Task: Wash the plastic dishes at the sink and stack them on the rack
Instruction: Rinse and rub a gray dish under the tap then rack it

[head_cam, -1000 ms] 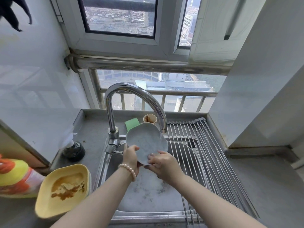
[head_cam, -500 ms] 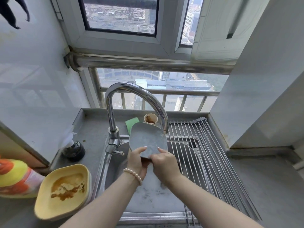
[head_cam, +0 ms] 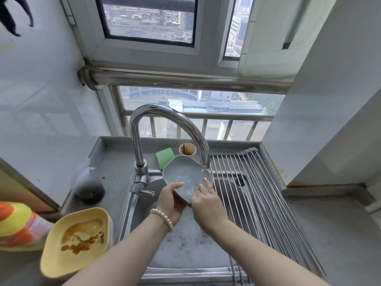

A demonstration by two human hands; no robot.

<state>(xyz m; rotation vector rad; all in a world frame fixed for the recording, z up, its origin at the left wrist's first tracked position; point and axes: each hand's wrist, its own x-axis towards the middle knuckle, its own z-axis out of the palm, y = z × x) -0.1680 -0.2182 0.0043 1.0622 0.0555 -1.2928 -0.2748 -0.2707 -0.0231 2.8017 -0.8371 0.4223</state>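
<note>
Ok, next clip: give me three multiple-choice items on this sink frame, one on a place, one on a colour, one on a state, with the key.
1. Where does the dirty yellow dish sit?
A. on the counter left of the sink
B. on the rack
C. under the faucet

2. What colour is the sponge behind the faucet?
A. pink
B. green
C. blue

3. What is the state of the grey dish?
A. lying flat on the rack
B. stacked in the yellow dish
C. held tilted under running water

Key: 1 A, it lies on the counter beside the sink. 2 B, it is plainly green. 3 C, the left hand grips its lower edge, the right hand touches its face, and water falls from the spout.
</note>
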